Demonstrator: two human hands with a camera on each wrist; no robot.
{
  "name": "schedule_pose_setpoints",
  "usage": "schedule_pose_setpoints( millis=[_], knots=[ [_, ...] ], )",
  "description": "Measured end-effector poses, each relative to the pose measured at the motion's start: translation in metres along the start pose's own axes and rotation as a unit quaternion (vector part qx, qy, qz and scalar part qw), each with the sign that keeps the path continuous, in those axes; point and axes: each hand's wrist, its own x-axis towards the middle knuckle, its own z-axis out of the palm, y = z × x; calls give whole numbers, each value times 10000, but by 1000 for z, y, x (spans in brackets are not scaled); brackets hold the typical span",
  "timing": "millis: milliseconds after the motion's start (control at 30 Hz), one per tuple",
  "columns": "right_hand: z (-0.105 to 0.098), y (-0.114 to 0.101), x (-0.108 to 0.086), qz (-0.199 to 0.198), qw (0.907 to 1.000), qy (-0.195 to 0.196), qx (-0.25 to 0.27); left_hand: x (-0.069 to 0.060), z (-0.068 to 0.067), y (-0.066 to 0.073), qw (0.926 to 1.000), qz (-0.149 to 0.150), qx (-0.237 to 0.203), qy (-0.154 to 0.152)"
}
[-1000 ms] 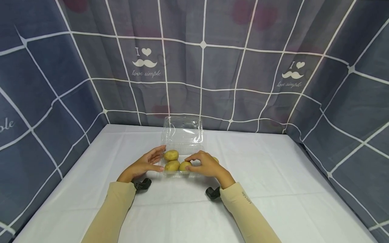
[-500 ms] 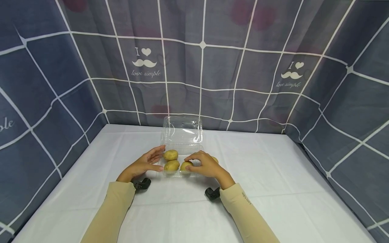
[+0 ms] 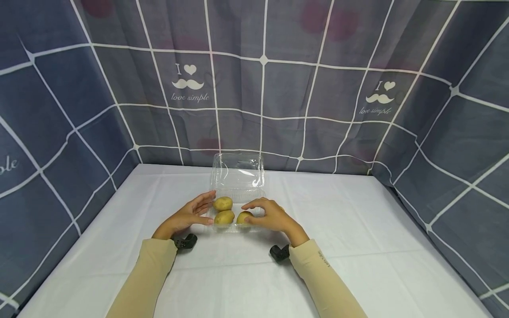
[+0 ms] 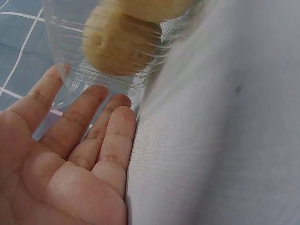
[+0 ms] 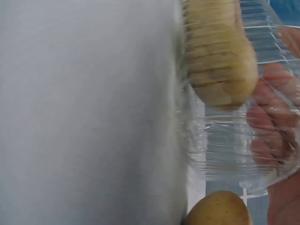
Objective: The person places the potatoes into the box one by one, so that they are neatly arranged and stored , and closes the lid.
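Observation:
A clear plastic clamshell box point(image 3: 237, 172) stands with its lid raised at the back. Three yellow potatoes lie in its tray: a back-left potato point(image 3: 223, 203), a front-left potato point(image 3: 224, 217) and a front-right potato point(image 3: 242, 217). My left hand point(image 3: 191, 214) rests at the box's left side, its fingers point(image 4: 77, 117) extended along the outer wall. Over the right side is my right hand point(image 3: 268, 215), its thumb in front of the front-right potato and its index finger slightly above it. In the right wrist view, the fingers point(image 5: 269, 117) appear loosely bent, partly hidden by clear plastic.
Another potato point(image 5: 220, 211) lies outside the box on the right, mostly hidden behind my right hand in the head view. A white cloth point(image 3: 222, 282) covers the table. Grey checked curtains point(image 3: 238, 128) stand behind and on both sides.
The front-right potato has shifted slightly right, opening a gap from the front-left potato. My left hand has stayed in place, and my right hand has barely moved.

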Motion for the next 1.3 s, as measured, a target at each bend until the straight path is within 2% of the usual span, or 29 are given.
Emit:
schedule_pose_setpoints(
  millis=[233,467,567,733,967,1167,1300],
  knots=[
    [-10,1,-1,66,9958,10,913,-1,1,-1,10000,-49,15,-29],
    [-24,3,-5,360,9886,372,1413,-2,0,-2,10000,16,33,-2],
    [-30,5,-7,430,9863,515,1504,-1,0,-2,10000,18,36,-5],
    [-37,11,-11,336,9838,621,1650,-1,-1,-2,10000,-36,37,-7],
    [-43,24,-14,311,9836,790,1590,0,-1,-2,10000,-28,40,-23],
    [-47,38,-19,761,9828,1045,1321,1,-2,-1,10000,-28,86,-21],
    [-47,52,-24,1188,9759,998,1536,1,-2,-1,10000,-34,87,-19]
  ],
)
